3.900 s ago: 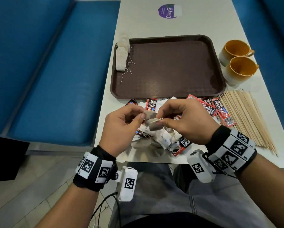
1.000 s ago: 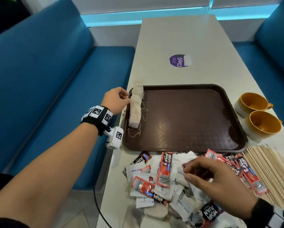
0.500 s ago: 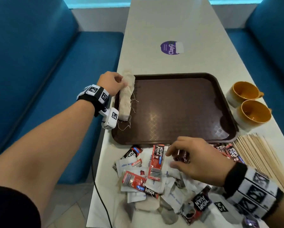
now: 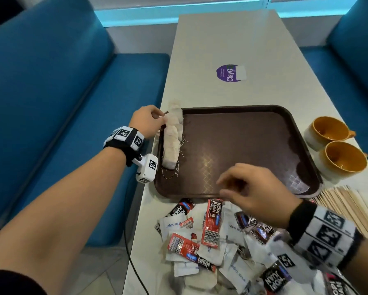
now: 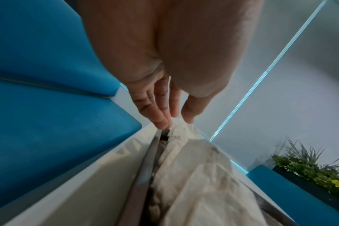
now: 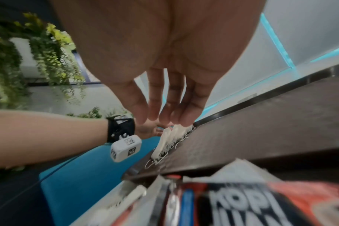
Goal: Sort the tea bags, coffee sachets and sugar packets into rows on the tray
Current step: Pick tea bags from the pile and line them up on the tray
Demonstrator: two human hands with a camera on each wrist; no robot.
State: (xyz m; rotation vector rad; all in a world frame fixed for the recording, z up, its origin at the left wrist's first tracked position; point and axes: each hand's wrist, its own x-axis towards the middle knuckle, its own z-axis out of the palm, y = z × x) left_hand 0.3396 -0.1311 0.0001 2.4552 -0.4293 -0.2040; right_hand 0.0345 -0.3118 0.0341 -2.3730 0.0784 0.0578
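Observation:
A brown tray (image 4: pixel 242 145) lies on the table, with a row of tea bags (image 4: pixel 171 145) overlapping along its left edge. My left hand (image 4: pixel 159 117) is at the far end of that row; its thumb and fingertips pinch the edge of the top tea bag (image 4: pixel 170 120). The left wrist view shows the same pinch (image 5: pixel 176 122) above the row of tea bags (image 5: pixel 194 175). My right hand (image 4: pixel 221 188) hovers over the tray's near edge with loose, empty fingers (image 6: pixel 164 120). Below it is a mixed pile of red coffee sachets (image 4: pixel 212 222), white sugar packets (image 4: pixel 170 225) and loose tea bags (image 4: pixel 200 279).
Two orange cups (image 4: pixel 327 130) (image 4: pixel 345 158) stand right of the tray. A bundle of wooden stirrers (image 4: pixel 349 207) lies at the near right. A purple sticker (image 4: pixel 230 73) is on the far table. Blue benches (image 4: pixel 51 103) flank the table; the tray's left rim is near the table edge.
My right hand has lifted off the pile and moved up over the tray's near edge, empty. The left hand stays at the far end of the tea bag row.

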